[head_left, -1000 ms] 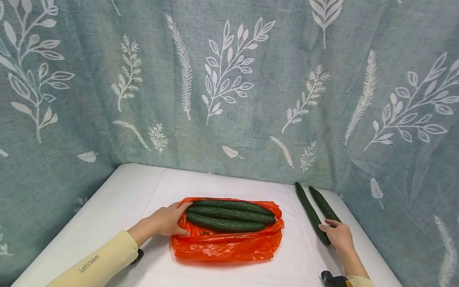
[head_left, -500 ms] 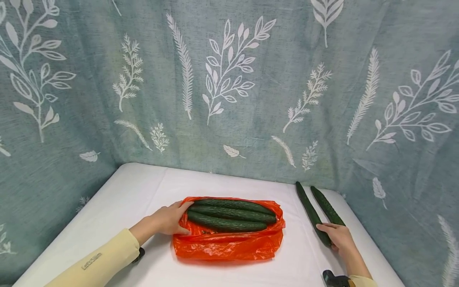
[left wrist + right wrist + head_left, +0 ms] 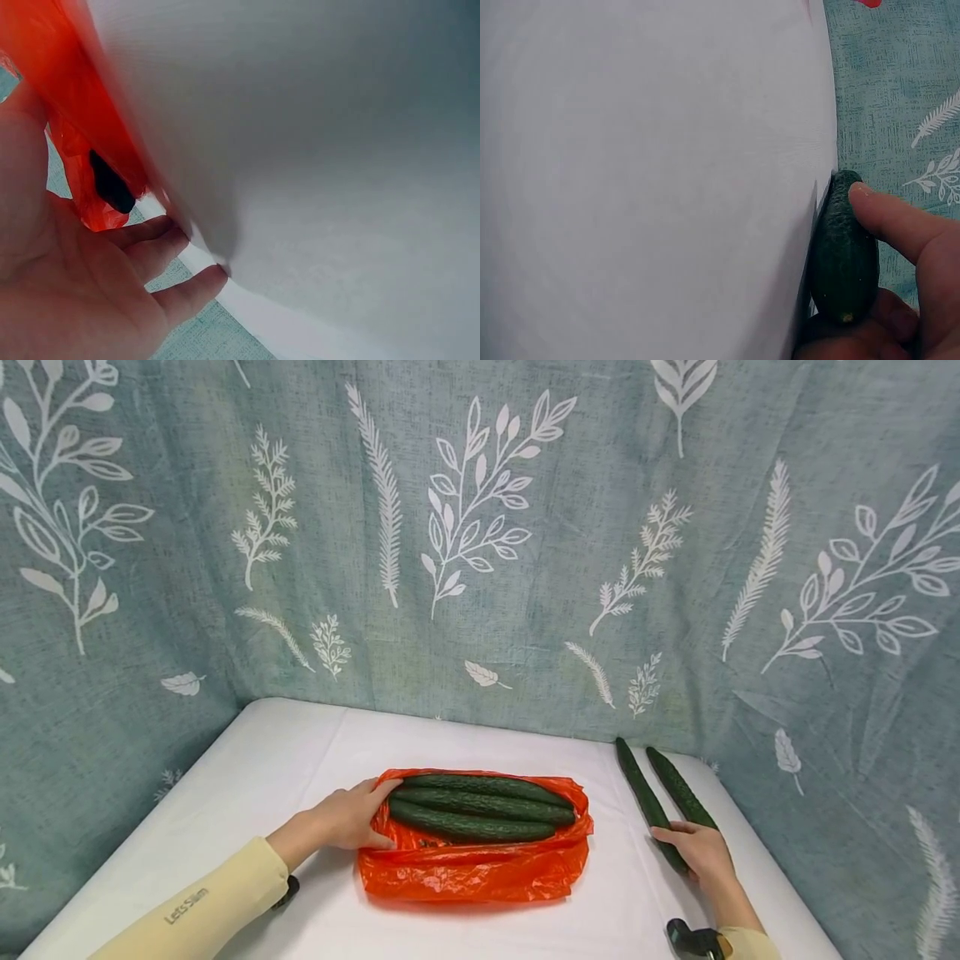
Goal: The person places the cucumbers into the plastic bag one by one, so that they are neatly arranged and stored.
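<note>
In the head view, a red plastic bag lies in the middle of the white table with several dark green cucumbers showing in its mouth. My left hand is at the bag's left end, thumb and fingers spread along its edge; in the left wrist view its fingertips rest on the tablecloth. Two more cucumbers lie to the right of the bag. My right hand grips the near end of the left one, thumb on top and fingers curled beneath, as the right wrist view shows. The other cucumber lies beside it, its near end hidden by the hand.
A white cloth covers the table. Blue-green curtains with a white leaf print hang behind it and along both sides, close to its edges. Each wrist wears a dark camera mount.
My right hand has shifted from reaching over both right-hand cucumbers to gripping the left one, thumb now across it. The left hand and the bag stay where they were.
</note>
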